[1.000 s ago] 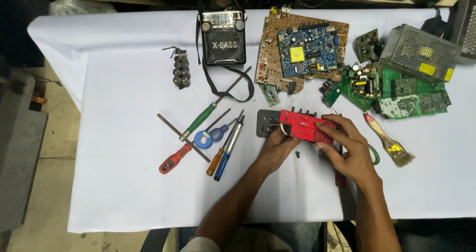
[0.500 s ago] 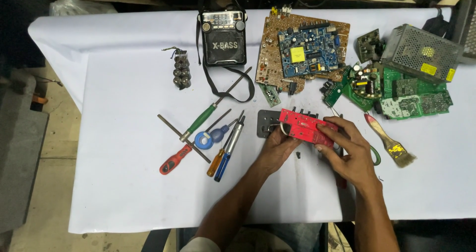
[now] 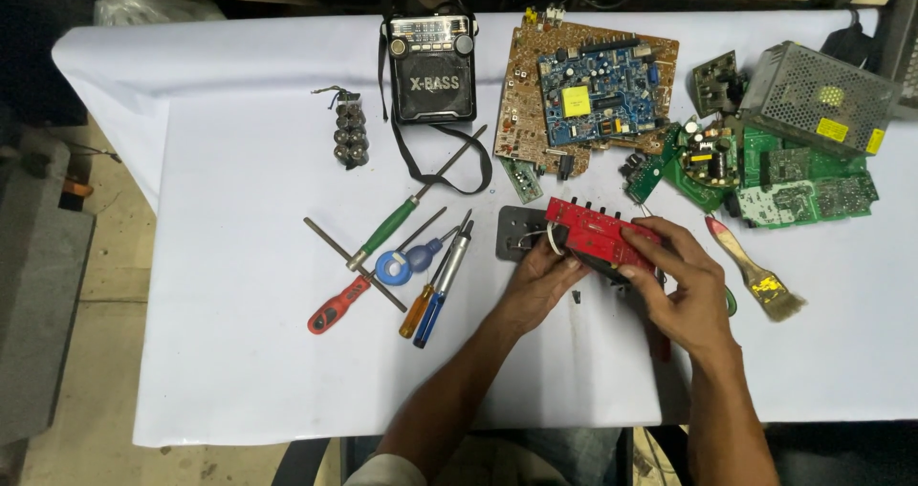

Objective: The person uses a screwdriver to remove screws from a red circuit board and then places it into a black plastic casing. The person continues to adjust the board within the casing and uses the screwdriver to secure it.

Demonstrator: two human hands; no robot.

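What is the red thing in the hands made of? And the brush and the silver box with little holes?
The red circuit board, held by the left hand and right hand, looks like rigid laminate with a matte red coating. The paintbrush seems to have a pale wooden handle, a metal band and light bristles. The silver box looks like perforated sheet metal, dull and grey.

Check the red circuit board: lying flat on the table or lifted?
Lifted and tilted. The red circuit board is pinched between the left hand and right hand, above a dark plate on the table.
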